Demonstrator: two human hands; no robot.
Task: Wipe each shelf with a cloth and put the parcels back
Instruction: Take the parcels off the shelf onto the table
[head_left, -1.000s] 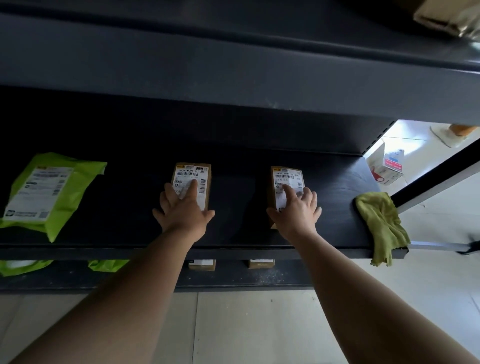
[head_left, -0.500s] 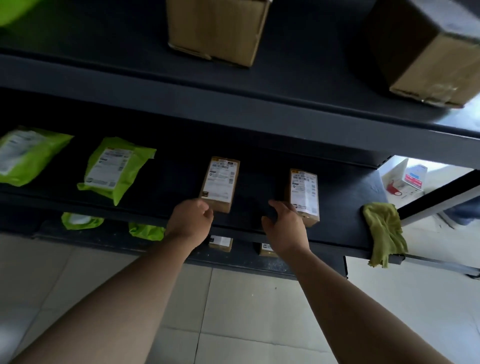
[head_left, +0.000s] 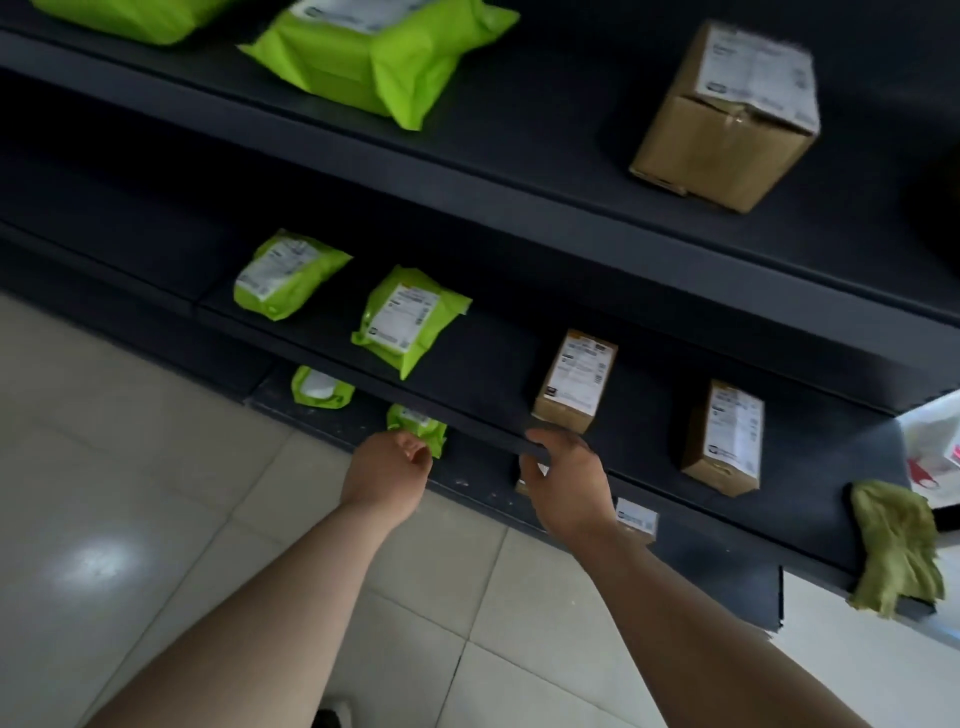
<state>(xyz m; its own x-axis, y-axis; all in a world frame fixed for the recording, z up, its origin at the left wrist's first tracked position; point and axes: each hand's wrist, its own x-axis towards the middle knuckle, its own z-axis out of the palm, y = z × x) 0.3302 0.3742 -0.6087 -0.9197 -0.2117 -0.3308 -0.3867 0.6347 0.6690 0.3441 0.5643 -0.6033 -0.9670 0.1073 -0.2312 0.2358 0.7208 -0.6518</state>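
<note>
1. Counting by shelf: three dark shelves are seen, stacked and tilted in the wide-angle view.
2. On the top shelf, two green mailer bags are seen, one in full and one cut by the frame edge, plus one large cardboard box with a white label on its top.
3. On the middle shelf, four parcels are laid in a row: two green bags ( and) to the left, two small brown boxes ( and) to the right, all label-up and apart from one another.
4. One green cloth is draped over the front edge of the middle shelf at its right end, well apart from both hands.
5. On the bottom shelf, two green bags ( and) and two small boxes are partly hidden under the middle shelf; one box is shown by its label only, the other is mostly covered by the right hand.
6. Left hand: grip loosely curled, nothing held, fingertips just beside the nearer bottom-shelf bag; contact cannot be told.
7. Right hand: grip open, nothing clasped, fingers at the front edge of the middle shelf below the left brown box.
8. Pale floor tiles are seen beneath.
</note>
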